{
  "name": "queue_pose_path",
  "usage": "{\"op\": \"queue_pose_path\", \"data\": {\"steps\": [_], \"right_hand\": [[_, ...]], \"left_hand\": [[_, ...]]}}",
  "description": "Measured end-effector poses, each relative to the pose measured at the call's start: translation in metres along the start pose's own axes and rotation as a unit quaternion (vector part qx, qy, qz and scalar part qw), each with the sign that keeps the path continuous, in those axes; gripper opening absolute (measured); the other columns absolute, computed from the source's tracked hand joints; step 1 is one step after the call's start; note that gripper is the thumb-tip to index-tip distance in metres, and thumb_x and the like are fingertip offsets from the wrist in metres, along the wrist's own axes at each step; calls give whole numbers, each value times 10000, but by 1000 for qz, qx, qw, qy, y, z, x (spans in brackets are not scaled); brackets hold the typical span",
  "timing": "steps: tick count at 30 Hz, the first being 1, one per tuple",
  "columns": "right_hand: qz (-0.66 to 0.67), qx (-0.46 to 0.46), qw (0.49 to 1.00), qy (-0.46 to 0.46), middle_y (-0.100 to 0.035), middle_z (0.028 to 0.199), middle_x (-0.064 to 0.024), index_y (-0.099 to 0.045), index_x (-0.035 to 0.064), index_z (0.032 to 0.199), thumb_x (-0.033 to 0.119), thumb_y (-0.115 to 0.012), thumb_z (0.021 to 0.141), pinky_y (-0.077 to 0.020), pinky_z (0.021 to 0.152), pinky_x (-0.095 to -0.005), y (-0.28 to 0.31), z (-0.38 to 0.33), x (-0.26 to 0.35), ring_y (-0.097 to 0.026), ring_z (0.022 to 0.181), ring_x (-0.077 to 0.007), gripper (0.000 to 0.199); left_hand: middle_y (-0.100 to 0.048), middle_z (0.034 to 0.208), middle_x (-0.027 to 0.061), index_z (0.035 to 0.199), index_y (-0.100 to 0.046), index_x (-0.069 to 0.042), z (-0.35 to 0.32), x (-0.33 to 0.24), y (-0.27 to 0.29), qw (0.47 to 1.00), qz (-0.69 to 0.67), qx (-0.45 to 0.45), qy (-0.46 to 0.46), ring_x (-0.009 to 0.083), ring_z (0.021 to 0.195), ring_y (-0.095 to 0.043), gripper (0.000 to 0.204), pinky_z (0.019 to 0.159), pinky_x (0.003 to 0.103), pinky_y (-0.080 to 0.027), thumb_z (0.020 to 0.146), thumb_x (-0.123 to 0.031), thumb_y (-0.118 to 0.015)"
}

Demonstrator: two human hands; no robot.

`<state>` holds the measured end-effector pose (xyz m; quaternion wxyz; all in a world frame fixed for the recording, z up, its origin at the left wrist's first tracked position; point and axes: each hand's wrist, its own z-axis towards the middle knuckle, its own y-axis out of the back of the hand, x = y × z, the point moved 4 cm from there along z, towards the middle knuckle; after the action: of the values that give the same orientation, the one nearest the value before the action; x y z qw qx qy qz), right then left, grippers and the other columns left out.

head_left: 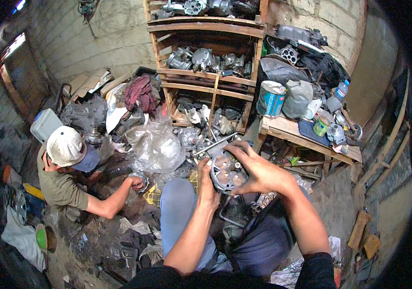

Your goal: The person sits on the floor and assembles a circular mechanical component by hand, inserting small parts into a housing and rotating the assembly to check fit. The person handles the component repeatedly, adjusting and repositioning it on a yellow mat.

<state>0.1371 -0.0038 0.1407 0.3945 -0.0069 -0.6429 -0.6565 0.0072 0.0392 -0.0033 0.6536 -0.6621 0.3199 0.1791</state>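
Between both hands, above my knees, is a round grey metal machine part [225,185] with several round openings through its face. My left hand [207,182] grips its left edge, fingers wrapped along the side. Around the upper right and lower right of the rim curls my right hand [261,168], thumb and fingers on opposite edges. The part is tilted so its open face shows to me. Beneath my right hand lies a bent dark metal bar [229,217], next to some small metal parts [263,201].
At the left, a person in a cap [66,147] crouches, one hand on a small metal part [140,183]. A wooden shelf [206,29] with metal castings stands ahead. On the right, a wooden bench [307,138] bears a blue paint can [271,99]. Clear plastic sheeting [155,147] covers floor clutter.
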Motion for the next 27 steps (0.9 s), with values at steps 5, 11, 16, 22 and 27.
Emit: {"op": "queue_pose_path", "data": {"steps": [5, 11, 16, 22, 27], "right_hand": [[-21, 21, 1000, 2, -310, 1395, -254, -242, 27, 1421, 262, -863, 567, -353, 1066, -432, 13, 6, 2, -358, 1295, -407, 1082], [53, -104, 993, -27, -333, 1433, -203, -251, 13, 1422, 279, -899, 498, -282, 1108, -401, -4, -7, -10, -328, 1339, -351, 1159], [100, -135, 986, -20, -423, 1391, -175, -285, 46, 1427, 250, -892, 518, -300, 1098, -410, 6, -14, -9, -387, 1308, -337, 1111], [98, -141, 984, 39, -420, 1411, -150, -393, 43, 1383, 279, -889, 525, -310, 1092, -413, 6, -15, -5, -397, 1305, -323, 1018], [91, -139, 985, 35, -428, 1415, -136, -407, 47, 1382, 289, -883, 531, -323, 1085, -412, 8, -17, -7, -412, 1296, -317, 1005]], "left_hand": [[-503, 1190, 98, 1291, -377, -109, 9, 3, -9, 999, -35, 10, 9, 225, 1099, -531, 459, 927, 378, -468, 914, -348, -482], [-600, 1142, 82, 1180, -552, -80, 6, 9, -7, 998, -52, -29, -11, 230, 1039, -581, 547, 894, 400, -481, 879, -531, -476], [-608, 1074, 55, 1124, -546, -98, -9, -11, -26, 995, -88, -38, -11, 216, 975, -590, 426, 843, 383, -502, 897, -449, -459], [-598, 1101, 61, 1138, -537, -103, -12, -15, -30, 996, -87, -35, -9, 220, 979, -586, 457, 829, 383, -505, 879, -475, -472], [-595, 1103, 65, 1143, -540, -105, -10, -16, -27, 998, -50, -10, -27, 233, 970, -588, 498, 818, 396, -504, 862, -512, -482]]}}
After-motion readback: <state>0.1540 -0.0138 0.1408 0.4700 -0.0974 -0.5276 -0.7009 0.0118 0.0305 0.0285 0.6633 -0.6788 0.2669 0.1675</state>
